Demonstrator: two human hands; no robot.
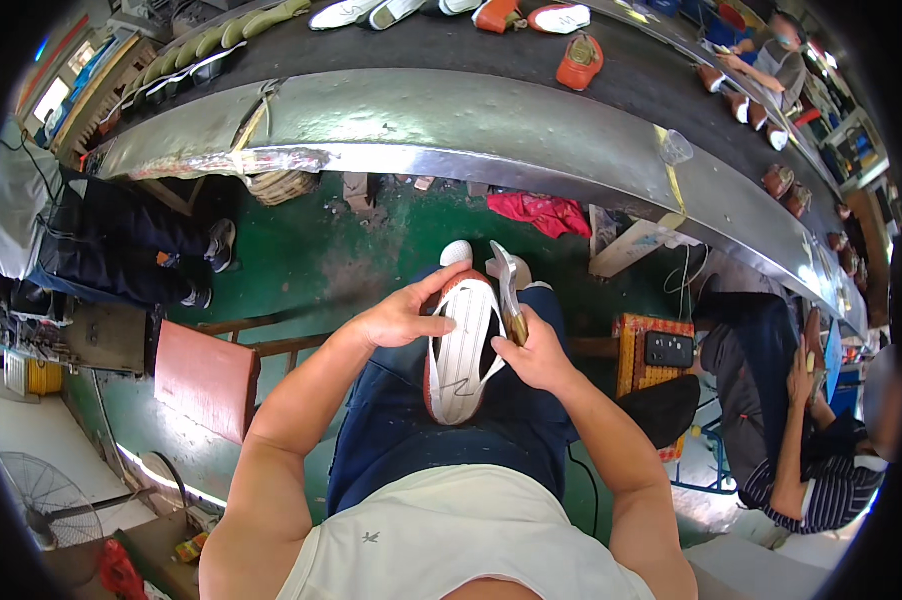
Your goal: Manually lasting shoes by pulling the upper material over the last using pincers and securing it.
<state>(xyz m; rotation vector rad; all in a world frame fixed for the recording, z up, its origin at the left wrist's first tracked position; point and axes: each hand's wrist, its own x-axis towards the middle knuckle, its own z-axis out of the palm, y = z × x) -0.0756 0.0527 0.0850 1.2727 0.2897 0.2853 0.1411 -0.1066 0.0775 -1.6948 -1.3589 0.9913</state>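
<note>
An orange-red shoe (pixel 461 350) with a white, pen-marked sole lies upturned on my lap, its long axis pointing away from me. White edging runs around the sole and stands off at the right side, with dark gaps beside it. My left hand (pixel 408 312) grips the shoe's far left side, thumb on the sole and fingers around the end. In my right hand (pixel 536 350) is a hammer-like tool (pixel 508 280) with a curved silver metal head and a brownish handle. It points away from me, close to the shoe's right side. My right thumb touches the loose white edging.
A metal-edged bench (pixel 391 115) crosses ahead, with a dark belt carrying shoes (pixel 579 62). People sit or stand at left (pixel 81 230), right (pixel 771 400) and far right (pixel 776 65). A reddish stool (pixel 206 380) stands left; a phone (pixel 669 350) lies on a woven seat at right.
</note>
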